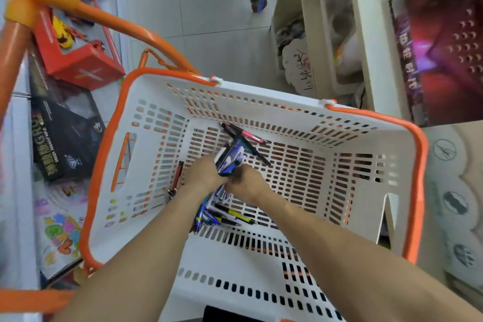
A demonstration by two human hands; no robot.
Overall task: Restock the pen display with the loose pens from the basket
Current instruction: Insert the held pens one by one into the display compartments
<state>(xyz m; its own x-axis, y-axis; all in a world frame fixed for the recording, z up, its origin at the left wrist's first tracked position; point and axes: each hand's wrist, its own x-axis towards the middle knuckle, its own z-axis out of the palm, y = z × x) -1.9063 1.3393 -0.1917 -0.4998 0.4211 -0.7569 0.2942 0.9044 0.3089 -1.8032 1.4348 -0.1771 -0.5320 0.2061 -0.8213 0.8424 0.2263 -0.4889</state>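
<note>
Both hands meet low in the white slotted plastic basket with an orange rim (407, 125). The left hand (202, 174) is curled round a bundle of blue-and-white pens (230, 158), and the right hand (247, 185) closes on the same bundle from the other side. Below the wrists lies a heap of loose pens (224, 214); a pink pen (252, 136) and a black pen (257, 153) lie beyond, and a red pen (177, 178) lies to the left. Boxed toys (78, 60) stand on the shelf beside the basket.

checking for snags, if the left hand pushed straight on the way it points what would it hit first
Likely the pink pen and black pens on the basket floor beyond the left hand; depth is unclear, and its held bundle would touch first.
</note>
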